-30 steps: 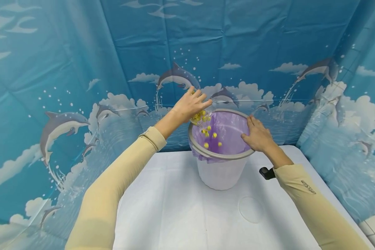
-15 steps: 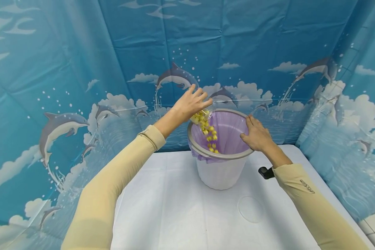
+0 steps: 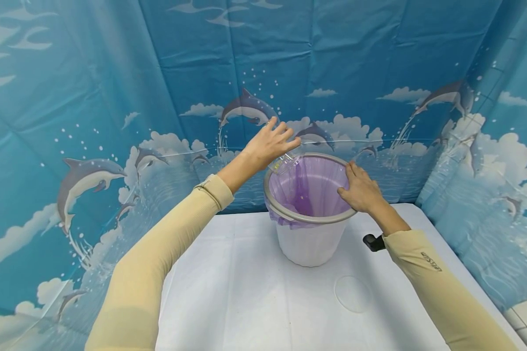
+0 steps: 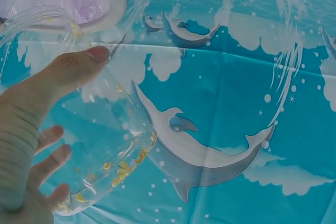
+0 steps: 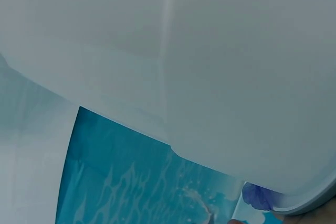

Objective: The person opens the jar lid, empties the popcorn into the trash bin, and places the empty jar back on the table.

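Note:
My left hand [image 3: 270, 145] grips a clear jar [image 3: 286, 164], tipped over the left side of a white trash bin [image 3: 312, 243]. Up close in the left wrist view, yellow crumbs [image 4: 123, 171] cling to the jar's inner wall, with the thumb across one side and fingertips along the other. A purple bag [image 3: 327, 183] lines the bin, its edge folded out under the grey rim [image 3: 322, 220]. My right hand [image 3: 363, 189] holds that rim at the right, thumb towards the inside. The right wrist view is mostly filled by the bin's pale wall [image 5: 236, 77]. The bin's bottom is hidden.
The bin stands on a white-covered table [image 3: 254, 292]. A clear round disc [image 3: 337, 298] lies flat in front of it. Behind and at the sides hangs a blue dolphin-print curtain [image 3: 355, 53]. A black device [image 3: 374, 243] sits at my right wrist.
Yellow pieces poured from the jar into the bin; now the jar holds only crumbs and the stream has stopped. The left hand tilted slightly; the right hand stayed on the rim.

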`<state>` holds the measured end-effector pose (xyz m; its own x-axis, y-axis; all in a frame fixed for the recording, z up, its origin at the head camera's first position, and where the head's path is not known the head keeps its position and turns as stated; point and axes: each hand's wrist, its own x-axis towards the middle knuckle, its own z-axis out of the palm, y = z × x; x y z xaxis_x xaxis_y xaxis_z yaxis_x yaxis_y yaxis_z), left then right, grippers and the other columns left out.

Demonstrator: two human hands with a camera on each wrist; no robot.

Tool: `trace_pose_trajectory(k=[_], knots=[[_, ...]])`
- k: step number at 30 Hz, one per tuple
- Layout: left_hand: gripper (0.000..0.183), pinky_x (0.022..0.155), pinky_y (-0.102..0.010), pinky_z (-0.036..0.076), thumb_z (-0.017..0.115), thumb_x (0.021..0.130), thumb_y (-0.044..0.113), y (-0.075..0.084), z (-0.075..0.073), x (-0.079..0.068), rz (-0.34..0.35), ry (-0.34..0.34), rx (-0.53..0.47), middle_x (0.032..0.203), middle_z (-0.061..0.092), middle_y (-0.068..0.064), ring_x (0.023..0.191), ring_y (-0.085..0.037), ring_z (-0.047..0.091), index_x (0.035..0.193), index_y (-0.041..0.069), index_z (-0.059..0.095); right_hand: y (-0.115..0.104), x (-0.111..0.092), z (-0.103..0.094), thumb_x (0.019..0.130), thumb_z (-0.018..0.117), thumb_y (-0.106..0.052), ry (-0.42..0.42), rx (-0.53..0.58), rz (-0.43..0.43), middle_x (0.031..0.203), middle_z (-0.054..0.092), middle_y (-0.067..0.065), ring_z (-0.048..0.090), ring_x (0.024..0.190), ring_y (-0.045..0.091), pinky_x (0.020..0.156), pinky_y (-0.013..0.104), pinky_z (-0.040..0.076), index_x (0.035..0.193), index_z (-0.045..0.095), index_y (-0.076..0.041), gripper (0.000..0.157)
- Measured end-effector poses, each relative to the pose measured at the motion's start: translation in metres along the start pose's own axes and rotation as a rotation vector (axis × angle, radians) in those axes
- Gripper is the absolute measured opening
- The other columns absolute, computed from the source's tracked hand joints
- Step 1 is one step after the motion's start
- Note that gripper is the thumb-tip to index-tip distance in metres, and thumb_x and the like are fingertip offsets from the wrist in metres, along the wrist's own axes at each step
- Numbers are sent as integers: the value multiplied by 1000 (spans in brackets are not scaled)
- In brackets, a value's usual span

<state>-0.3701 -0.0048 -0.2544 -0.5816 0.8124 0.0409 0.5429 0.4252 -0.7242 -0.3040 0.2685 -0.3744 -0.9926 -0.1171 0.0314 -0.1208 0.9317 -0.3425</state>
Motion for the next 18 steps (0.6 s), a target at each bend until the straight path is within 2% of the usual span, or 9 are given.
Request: trace_pose_trajectory(k=[18], knots=[[79,129,-54,25,77,94,19,4,2,1,24,-20,44,159,39,-13,150,-35,37,156,22,28,0,0,-1,104,47,-32,-6,12,5,170,-2,31,4,156,55,118,79,14,162,5,9,82]])
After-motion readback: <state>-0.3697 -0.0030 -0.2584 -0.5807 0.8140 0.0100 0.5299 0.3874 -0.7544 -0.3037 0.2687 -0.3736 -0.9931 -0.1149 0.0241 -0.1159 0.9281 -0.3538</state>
